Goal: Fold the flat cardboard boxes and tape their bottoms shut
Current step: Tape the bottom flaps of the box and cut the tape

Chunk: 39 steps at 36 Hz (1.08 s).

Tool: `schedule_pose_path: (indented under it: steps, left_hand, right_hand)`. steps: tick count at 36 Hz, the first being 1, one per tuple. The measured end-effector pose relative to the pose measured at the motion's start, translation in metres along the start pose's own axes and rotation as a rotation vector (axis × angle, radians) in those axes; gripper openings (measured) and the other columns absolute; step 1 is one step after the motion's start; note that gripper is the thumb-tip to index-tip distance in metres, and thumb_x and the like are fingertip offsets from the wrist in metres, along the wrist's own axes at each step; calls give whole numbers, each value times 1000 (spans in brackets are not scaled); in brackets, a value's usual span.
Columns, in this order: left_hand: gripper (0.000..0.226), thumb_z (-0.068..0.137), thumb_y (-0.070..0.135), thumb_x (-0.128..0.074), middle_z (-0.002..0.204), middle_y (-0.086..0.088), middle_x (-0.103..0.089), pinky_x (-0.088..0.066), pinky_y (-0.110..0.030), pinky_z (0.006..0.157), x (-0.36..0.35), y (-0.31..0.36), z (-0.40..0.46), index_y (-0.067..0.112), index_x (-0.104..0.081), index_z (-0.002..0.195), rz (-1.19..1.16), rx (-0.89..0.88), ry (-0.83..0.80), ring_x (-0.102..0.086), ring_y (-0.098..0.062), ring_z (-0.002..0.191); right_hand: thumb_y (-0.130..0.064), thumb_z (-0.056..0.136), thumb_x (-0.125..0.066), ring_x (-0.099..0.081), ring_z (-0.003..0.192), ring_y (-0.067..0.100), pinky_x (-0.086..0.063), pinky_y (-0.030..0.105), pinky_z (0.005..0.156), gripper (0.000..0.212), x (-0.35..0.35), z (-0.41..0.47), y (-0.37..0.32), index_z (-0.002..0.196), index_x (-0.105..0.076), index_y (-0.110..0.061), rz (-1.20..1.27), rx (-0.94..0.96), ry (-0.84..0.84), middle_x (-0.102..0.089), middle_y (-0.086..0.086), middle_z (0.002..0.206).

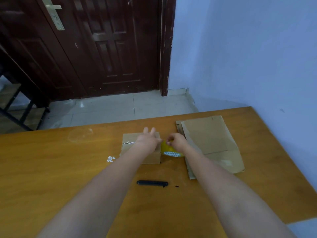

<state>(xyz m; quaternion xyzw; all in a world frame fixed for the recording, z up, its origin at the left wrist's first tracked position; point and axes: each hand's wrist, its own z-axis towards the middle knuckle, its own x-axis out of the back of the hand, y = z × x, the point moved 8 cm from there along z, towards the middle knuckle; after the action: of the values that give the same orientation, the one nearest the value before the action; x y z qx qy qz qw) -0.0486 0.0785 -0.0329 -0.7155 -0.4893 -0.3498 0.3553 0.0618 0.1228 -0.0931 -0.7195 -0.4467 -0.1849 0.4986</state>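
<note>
Two bare hands work over a wooden table (68, 169), both arms stretched forward from the lower edge of the view. A folded cardboard box (151, 157) stands near the middle of the table, its upper face crossed by a strip of clear tape (129, 143) that glints at the left end. The left hand (148, 138) lies palm down on that upper face, fingers straight and spread, fingertips reaching the far edge of the box; it presses the surface and curls round nothing. Just beside the box on its right is a roll of yellowish tape (169, 150), its patterned inner core facing the camera; whether it rests on the table or is lifted cannot be told. The right hand (176, 140) is above the roll with wrist raised and fingers curled, thumb and forefinger brought together in a pinch at the top of the roll; the item pinched appears to be the tape end, though this is too small to confirm. The two hands are near each other, almost touching at the box's right edge. A stack of flat cardboard boxes (211, 143) lies to the right, partly under the right forearm. A black pen-like tool (152, 183) lies nearer the person, between the forearms. A small white scrap (110, 159) lies left of the box.
</note>
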Motion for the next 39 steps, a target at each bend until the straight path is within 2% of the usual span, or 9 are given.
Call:
schedule_pose_path:
  steps: [4,6,8,10,17,23,32,35,39]
  left_hand:
    - [57,94,6,-49,148,-13,-11,-45,-47,97,-6,1,-2,41,-36,138,-40,-2,2,-11,-43,136]
    - [60,93,4,-45,153,-12,-1,-29,-56,108,-16,2,-7,44,-37,136,-91,-35,-10,-2,-44,138]
    - [48,96,25,-44,158,-8,12,-10,-59,114,-24,1,-15,46,-35,138,-158,-49,-18,9,-41,142]
    - [58,90,54,-47,156,-8,22,-4,-58,115,-31,1,-21,44,-25,143,-114,-81,-31,15,-40,142]
    - [43,99,31,-43,156,-18,15,-20,-60,111,-38,-27,-31,31,-26,138,43,53,92,3,-45,142]
    - [56,100,27,-41,155,-19,19,-27,-55,109,-40,-66,-41,32,-9,145,2,144,178,6,-42,143]
    - [78,98,37,-44,159,-5,13,-10,-55,114,-39,-48,-28,31,14,149,-6,108,194,7,-30,146]
    - [80,98,34,-44,159,-2,16,-6,-51,116,-44,-44,-22,26,18,148,-54,142,191,11,-27,146]
    - [74,100,30,-40,159,-2,13,-3,-50,117,-43,-45,-17,22,14,150,-53,147,231,9,-27,146]
  right_hand:
    - [-16,89,-62,-59,98,27,-48,41,91,11,-2,-2,6,80,-57,-21,49,-22,28,-65,7,100]
    - [-15,90,-59,-59,98,27,-47,41,91,15,-4,-3,9,76,-56,-22,67,-41,36,-62,3,94]
    - [-16,90,-57,-58,99,27,-45,41,93,16,-6,-5,10,76,-56,-23,82,-35,30,-62,2,95]
    - [-17,89,-59,-58,101,27,-45,43,94,14,-7,-7,7,76,-57,-24,92,-13,19,-64,4,101]
    - [-6,82,-68,-54,114,28,-41,28,90,16,-8,-15,1,80,-60,-19,80,52,15,-61,11,118]
    - [-6,82,-69,-45,127,31,-38,32,99,33,-19,-21,-5,65,-51,-29,86,112,14,-52,19,130]
    - [-7,84,-67,-51,117,28,-41,34,97,35,-15,-30,-16,64,-49,-29,127,140,48,-55,8,116]
    - [-6,83,-69,-54,108,25,-40,28,88,37,-13,-32,-18,62,-49,-30,75,169,9,-52,0,101]
    - [-6,81,-69,-54,107,23,-42,29,93,34,-10,-35,-19,63,-51,-28,46,189,-14,-57,4,106]
